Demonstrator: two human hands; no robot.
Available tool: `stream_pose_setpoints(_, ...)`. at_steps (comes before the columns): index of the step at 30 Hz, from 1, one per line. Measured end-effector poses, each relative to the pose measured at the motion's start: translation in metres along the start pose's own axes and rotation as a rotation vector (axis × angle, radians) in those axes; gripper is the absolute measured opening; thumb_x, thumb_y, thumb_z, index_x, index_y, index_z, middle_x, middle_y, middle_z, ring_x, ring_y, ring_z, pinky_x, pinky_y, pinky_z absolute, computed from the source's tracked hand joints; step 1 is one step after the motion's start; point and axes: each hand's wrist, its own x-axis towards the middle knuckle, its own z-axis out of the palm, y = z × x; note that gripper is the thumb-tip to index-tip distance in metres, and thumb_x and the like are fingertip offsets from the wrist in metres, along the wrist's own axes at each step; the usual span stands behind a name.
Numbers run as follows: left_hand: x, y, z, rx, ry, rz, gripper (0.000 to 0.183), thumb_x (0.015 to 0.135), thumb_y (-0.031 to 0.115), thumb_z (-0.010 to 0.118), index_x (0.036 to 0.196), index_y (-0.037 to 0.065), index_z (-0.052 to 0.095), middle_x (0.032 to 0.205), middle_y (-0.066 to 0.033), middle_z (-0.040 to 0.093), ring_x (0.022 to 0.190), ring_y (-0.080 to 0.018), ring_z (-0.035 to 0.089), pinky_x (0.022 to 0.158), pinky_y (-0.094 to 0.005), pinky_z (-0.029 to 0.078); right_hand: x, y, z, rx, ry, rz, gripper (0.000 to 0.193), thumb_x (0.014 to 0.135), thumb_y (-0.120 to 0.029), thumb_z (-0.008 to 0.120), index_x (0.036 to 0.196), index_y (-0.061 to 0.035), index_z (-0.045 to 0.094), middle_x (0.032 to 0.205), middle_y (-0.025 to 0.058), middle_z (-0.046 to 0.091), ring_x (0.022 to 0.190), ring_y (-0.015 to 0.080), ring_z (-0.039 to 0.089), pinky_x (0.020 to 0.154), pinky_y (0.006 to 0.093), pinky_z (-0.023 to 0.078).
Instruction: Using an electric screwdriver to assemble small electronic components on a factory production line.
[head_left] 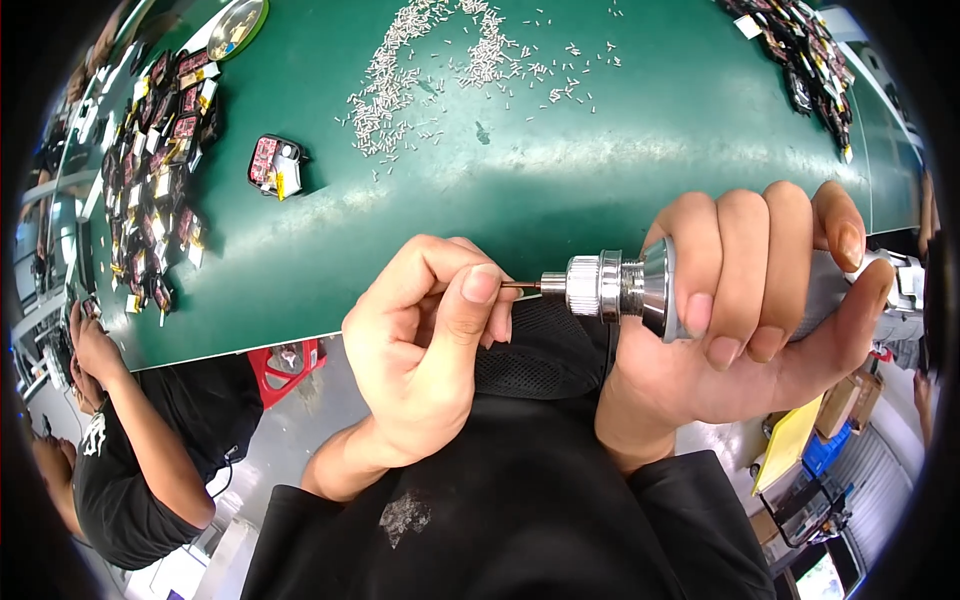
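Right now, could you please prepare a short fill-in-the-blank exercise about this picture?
The person's right hand holds a silver-grey cylindrical tool, whose thin copper-coloured shaft points to the picture's ____ side.
At the shaft's tip, the left hand pinches with fingers and ____.
The smooth tabletop under the small silvery rod-shaped pieces is coloured ____.
Missing words: left; thumb; green.

- A green worktable (560,185) stretched across the room, its pale near edge slanting at left.
- Light cast a soft band of glare over the tabletop.
- Scuffed grey floor (313,430) showed below, near a red openwork object (268,378).
- Cardboard boxes (848,404), a yellow panel (786,446) and a blue bin (826,453) crowded the lower right.
- A pale ribbed surface (888,488) rose nearby, above a bright opening (821,580).
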Motion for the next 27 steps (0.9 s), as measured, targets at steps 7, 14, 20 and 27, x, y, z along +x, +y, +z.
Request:
stream_pose_setpoints(7,0.014,-0.007,-0.001,0.255,0.022,0.211,0.013,0.092,0.001,0.048,0.084,-0.005,0.056,0.070,-0.0088,0.058,0.060,-0.0086,0.049,0.054,-0.0207,0.040,0.008,0.006,-0.005,0.029,0.132,-0.018,0.022,0.093,-0.026,0.048,0.090,-0.0036,0.051,0.050,-0.0026,0.037,0.039,0.0084,0.033,0.046,0.0247,0.034)
stream_pose_setpoints(14,0.035,0.066,-0.060,0.825,0.359,0.495,0.016,0.090,0.004,0.053,0.093,-0.008,0.063,0.078,-0.0114,0.064,0.065,-0.0132,0.052,0.058,-0.0224,0.042,0.019,0.010,0.002,0.088,0.309,-0.089,0.019,0.095,-0.021,0.046,0.085,-0.0055,0.044,0.049,-0.0031,0.033,0.040,0.0066,0.032,0.046,0.0235,0.032)
stream_pose_setpoints(20,0.112,0.159,-0.226,1.326,0.732,0.493,0.031,0.094,0.018,0.051,0.075,-0.004,0.061,0.063,-0.0070,0.061,0.058,-0.0081,0.055,0.056,-0.0240,0.043,0.013,0.011,-0.034,-0.031,0.387,-0.086,0.016,0.098,-0.018,0.038,0.089,-0.0047,0.041,0.050,-0.0016,0.032,0.040,0.0080,0.033,0.046,0.0245,0.034)
stream_pose_setpoints(27,0.201,0.247,-0.501,1.895,0.962,-0.026,0.041,0.076,0.028,0.068,0.102,0.000,0.054,0.100,-0.0253,0.061,0.096,-0.0402,0.058,0.082,-0.0455,0.046,0.015,0.028,-0.031,-0.034,0.385,-0.013,0.013,0.098,-0.015,0.040,0.090,-0.0047,0.037,0.051,-0.0011,0.030,0.039,0.0063,0.030,0.042,0.0225,0.033)
